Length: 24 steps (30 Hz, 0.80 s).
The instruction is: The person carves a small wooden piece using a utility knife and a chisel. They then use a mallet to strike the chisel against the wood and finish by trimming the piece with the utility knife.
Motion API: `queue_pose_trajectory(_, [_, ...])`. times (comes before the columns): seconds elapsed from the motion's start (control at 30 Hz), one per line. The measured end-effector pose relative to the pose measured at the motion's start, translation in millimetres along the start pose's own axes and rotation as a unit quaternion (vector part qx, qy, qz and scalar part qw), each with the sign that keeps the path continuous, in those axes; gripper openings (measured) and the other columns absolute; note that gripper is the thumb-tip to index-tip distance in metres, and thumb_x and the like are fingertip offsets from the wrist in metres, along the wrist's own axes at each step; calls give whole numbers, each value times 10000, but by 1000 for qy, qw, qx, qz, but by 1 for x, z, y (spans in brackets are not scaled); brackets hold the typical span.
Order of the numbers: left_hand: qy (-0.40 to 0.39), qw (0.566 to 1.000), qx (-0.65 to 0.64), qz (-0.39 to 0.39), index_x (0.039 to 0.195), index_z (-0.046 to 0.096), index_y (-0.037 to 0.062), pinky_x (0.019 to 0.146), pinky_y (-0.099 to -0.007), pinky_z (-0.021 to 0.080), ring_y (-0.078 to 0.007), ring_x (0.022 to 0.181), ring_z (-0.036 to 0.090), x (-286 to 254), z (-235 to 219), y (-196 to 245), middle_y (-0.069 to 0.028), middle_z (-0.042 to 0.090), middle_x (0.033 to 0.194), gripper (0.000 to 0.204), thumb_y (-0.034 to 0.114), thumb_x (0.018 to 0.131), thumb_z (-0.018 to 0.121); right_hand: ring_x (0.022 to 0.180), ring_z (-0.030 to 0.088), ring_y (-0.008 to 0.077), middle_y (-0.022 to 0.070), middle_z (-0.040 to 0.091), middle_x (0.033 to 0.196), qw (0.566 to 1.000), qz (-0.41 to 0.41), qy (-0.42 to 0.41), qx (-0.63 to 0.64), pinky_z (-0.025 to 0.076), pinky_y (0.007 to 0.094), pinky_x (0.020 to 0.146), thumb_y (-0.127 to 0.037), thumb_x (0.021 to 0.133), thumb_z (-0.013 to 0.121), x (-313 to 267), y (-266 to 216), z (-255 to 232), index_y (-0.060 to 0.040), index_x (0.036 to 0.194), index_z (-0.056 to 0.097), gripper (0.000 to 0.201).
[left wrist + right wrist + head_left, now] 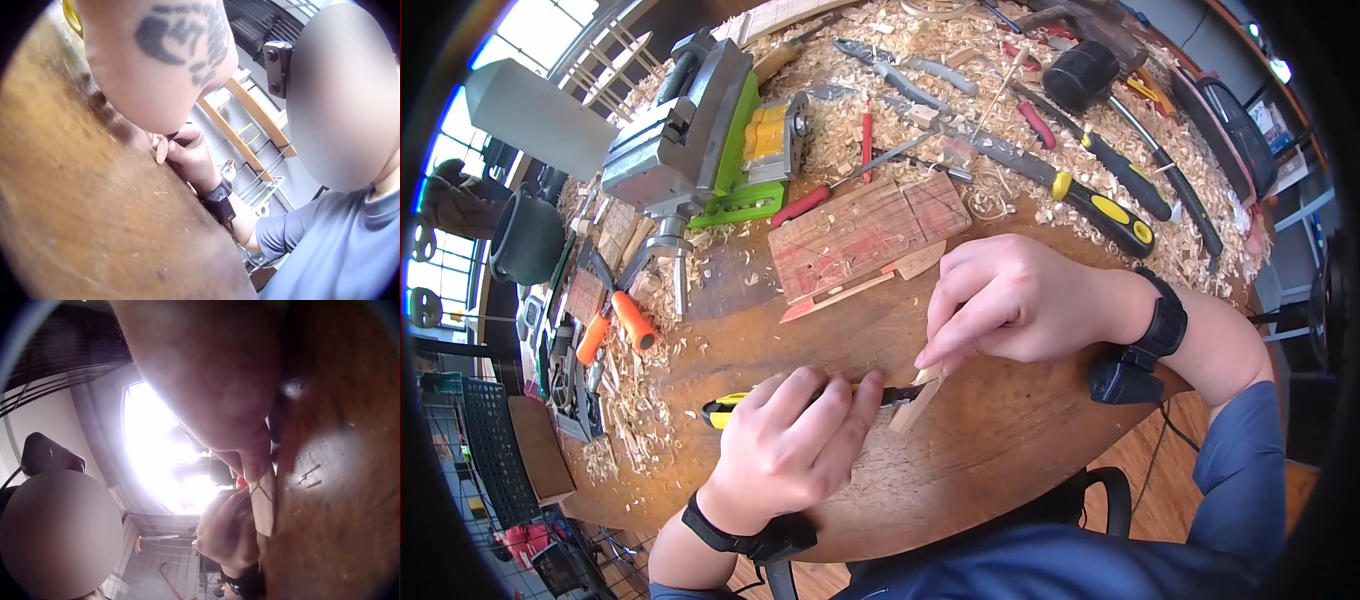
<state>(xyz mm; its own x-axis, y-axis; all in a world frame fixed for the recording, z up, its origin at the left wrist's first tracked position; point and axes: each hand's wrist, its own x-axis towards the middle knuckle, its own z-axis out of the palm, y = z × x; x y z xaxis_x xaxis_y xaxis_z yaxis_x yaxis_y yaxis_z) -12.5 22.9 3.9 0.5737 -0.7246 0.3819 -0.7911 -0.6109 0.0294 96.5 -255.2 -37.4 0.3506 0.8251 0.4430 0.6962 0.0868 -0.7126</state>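
My left hand (795,440) grips a yellow and black utility knife (722,408), its dark blade end pointing right and lying against a small pale wood piece (908,414). The fingers and thumb of my right hand (1030,300) pinch the upper end of that piece just above the tabletop. In the right wrist view the wood piece (262,506) extends below the right fingertips, with the left hand (228,531) beside it. The left wrist view shows the wood's rounded end (162,150) by the right hand (192,159); the knife is mostly hidden there.
A reddish marked board (870,235) with thin wood strips lies beyond the hands. Behind it are shavings, a yellow-black handled tool (1105,215) and a mallet (1080,75). A vise (670,150) stands at the back left, with orange-handled pliers (633,320) nearer.
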Motion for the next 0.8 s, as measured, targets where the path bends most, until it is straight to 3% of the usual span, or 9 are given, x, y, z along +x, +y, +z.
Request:
queue_pose_trajectory(0.1, [-4,1000,-1,-1,1081,822,-7,566,-297,509,-175,760,628,-1,0,0,-34,597,861,393,36,693,778,823,663,222,-18,767,943,1000,-5,3,-1,527,367,741,70,819,757,1,-1,1,-136,1074,853,342])
queue_pose_trajectory(0.17, [-4,1000,5,3,1081,821,-10,551,-295,495,-167,745,615,-1,0,-1,-30,589,853,375,34,710,784,851,703,251,6,748,880,1000,15,10,-8,558,379,759,-38,829,805,2,-3,1,-138,961,855,173])
queue_pose_trajectory(0.8, [-39,999,-26,3,1063,798,-40,522,-304,479,-158,686,579,2,-2,-3,-24,576,835,383,29,688,760,846,705,255,13,733,858,999,11,36,-23,555,387,751,-57,839,800,2,-4,7,-128,941,856,137])
